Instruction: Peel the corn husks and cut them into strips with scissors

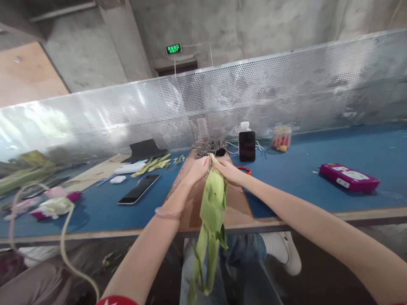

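Note:
A bundle of pale green corn husks (213, 199) hangs down past the table's front edge, its long strips reaching over my lap. My left hand (199, 168) is closed on the top of the bundle from the left. From the right, my right hand (229, 171) grips the same narrow top end, close beside the left. Whether a cob is inside cannot be made out. Beneath the hands lies a brown cardboard sheet (235, 205). Just beyond them sits a tangle of grey twine (210, 147), and an orange-red ring-shaped handle (244, 170) shows by my right wrist.
A phone (139, 189) lies at left near loose husk strips (154, 164). Another phone (247, 146) leans on a bottle (244, 126). Further right are a jar (281, 136) and a purple tissue pack (349, 177). A perforated metal screen (152, 110) runs behind the blue table (286, 190).

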`<state>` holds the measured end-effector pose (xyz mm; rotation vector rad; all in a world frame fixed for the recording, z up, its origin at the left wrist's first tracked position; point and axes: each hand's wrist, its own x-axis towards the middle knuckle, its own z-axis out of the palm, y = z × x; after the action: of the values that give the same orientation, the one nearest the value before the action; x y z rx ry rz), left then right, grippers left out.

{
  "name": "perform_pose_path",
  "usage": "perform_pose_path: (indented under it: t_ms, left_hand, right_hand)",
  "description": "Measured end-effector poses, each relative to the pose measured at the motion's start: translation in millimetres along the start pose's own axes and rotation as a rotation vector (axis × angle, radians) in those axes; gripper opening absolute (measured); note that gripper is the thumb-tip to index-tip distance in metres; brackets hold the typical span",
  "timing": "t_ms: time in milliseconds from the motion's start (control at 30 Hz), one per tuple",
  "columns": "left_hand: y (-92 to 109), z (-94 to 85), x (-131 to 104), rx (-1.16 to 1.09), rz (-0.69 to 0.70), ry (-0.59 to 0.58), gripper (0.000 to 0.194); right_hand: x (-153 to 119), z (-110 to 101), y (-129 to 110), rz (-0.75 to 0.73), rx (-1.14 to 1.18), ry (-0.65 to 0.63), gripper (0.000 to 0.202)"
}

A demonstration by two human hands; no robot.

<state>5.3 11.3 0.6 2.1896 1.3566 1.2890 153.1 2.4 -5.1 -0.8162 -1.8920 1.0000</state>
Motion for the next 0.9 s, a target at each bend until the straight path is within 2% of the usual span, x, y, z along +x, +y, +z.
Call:
perform_pose_path:
  t_ms: [200,433,900]
  left_hand:
    - [-1.3,-1.8,2.4,-0.047,-0.018,0.009,0.031]
    - [2.3,2.1,0.4,-0.147,-0.051,-0.062,0.040]
    - [-4.4,1.3,2.5,-0.168,-0.040,-0.070,0.034]
  right_hand:
    - [-1.1,4.0,-4.0,0.012,0.099,-0.006,0.028]
    - [-4.7,2.1,-10.8,0.026,0.118,-0.007,0.032]
    - [-2.4,-0.5,-5.6,0.023,0.117,-0.037,0.033]
